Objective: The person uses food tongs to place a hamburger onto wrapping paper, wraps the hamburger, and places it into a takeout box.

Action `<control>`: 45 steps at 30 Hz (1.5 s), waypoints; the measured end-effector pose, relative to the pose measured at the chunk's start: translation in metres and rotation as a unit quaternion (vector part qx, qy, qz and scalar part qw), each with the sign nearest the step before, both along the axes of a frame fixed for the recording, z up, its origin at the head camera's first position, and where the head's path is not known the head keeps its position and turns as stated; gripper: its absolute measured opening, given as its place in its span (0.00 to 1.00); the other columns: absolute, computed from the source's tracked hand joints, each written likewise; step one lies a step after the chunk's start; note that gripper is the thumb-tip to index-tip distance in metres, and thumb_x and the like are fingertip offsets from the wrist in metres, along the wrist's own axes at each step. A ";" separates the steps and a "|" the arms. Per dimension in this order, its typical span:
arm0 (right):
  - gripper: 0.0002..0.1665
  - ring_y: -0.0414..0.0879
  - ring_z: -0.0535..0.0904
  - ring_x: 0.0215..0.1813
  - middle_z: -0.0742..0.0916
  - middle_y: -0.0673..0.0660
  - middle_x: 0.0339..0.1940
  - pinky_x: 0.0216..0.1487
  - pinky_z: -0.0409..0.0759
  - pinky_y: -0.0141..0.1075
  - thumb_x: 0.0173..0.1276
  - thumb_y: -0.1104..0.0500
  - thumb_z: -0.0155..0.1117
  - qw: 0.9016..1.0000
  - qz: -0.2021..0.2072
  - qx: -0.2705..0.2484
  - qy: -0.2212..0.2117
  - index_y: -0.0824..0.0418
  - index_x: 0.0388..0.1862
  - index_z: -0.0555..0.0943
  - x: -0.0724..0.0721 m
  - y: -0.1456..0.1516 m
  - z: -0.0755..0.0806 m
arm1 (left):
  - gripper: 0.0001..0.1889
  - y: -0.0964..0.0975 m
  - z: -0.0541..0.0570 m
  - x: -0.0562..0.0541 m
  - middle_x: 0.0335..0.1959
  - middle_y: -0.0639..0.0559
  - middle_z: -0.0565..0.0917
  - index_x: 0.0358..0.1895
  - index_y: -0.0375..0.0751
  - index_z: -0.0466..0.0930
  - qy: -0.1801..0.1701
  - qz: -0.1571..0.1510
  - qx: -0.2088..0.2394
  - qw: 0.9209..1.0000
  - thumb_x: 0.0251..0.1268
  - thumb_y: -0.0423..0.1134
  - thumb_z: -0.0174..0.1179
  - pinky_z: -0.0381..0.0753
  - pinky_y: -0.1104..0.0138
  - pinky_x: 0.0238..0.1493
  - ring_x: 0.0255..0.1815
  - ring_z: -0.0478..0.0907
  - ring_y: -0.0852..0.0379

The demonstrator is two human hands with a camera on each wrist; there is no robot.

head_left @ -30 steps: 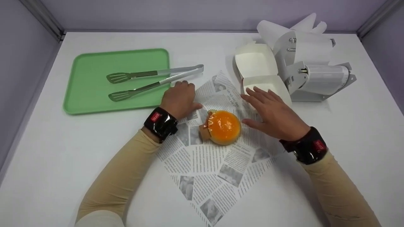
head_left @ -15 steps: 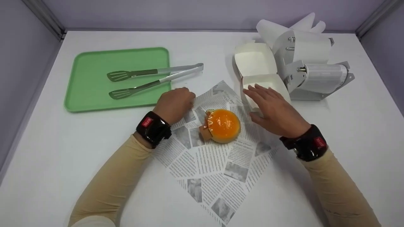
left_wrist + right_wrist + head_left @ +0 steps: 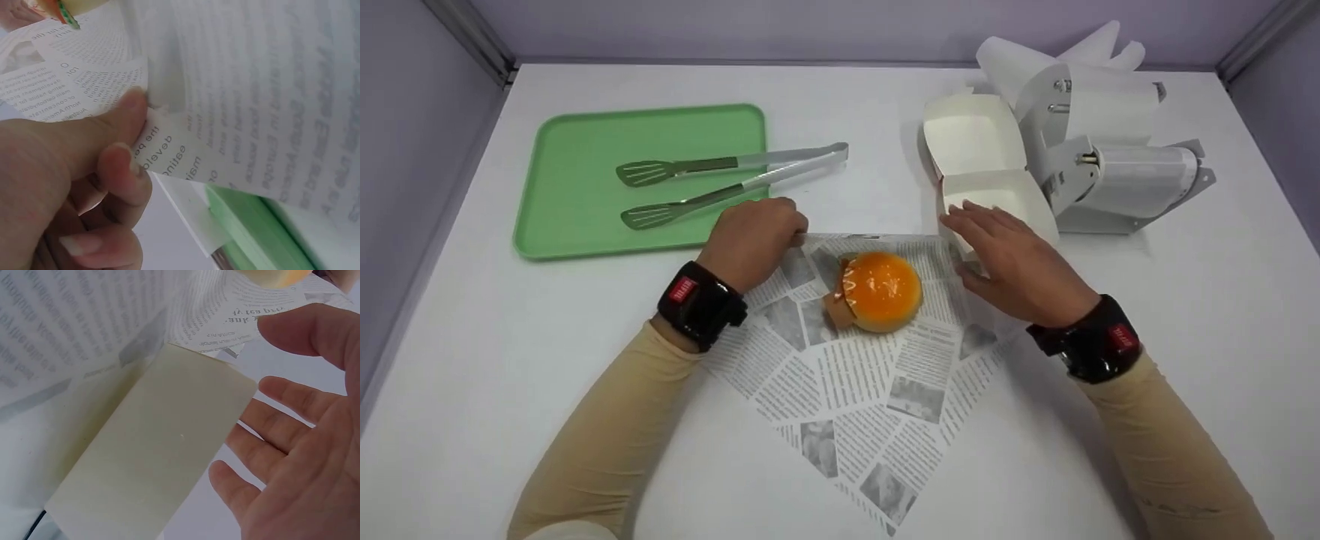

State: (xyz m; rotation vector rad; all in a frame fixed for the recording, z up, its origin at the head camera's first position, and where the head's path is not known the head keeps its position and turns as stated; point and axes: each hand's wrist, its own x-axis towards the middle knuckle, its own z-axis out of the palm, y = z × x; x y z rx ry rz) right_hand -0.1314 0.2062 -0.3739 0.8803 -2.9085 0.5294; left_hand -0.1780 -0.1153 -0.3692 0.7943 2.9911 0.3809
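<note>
A toy burger [image 3: 883, 291] with a glossy orange bun sits on a newsprint wrapping sheet [image 3: 859, 375], its fillings showing at the left side. My left hand [image 3: 754, 241] pinches the sheet's left corner between thumb and forefinger, plain in the left wrist view, where the paper [image 3: 247, 112] rises in front. Between the hands, the sheet's far edge stands lifted behind the burger. My right hand [image 3: 1011, 262] has its fingers relaxed, over the near part of the white burger box [image 3: 975, 139], which lies with its lid back. In the right wrist view, the fingertips are right at the box wall [image 3: 163, 433].
On the left lies a green tray [image 3: 574, 180] with metal tongs [image 3: 780, 161] resting across its right edge. Behind the box, at the right, stands a metal dispenser [image 3: 1117, 165] with rolls of white film. Panels enclose the white table [image 3: 607, 330].
My left hand has drawn back and to the left, and the sheet's far corner has come up and folded toward the burger. My right hand has hardly moved, its thumb slightly farther from the burger.
</note>
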 end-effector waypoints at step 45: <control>0.08 0.50 0.86 0.51 0.92 0.56 0.46 0.57 0.83 0.46 0.62 0.71 0.72 0.986 0.042 -0.148 -0.056 0.62 0.39 0.87 -0.014 -0.033 0.001 | 0.09 0.018 0.015 0.031 0.41 0.49 0.84 0.44 0.46 0.91 0.114 -0.198 0.087 0.970 0.72 0.41 0.62 0.80 0.65 0.43 0.41 0.77 0.53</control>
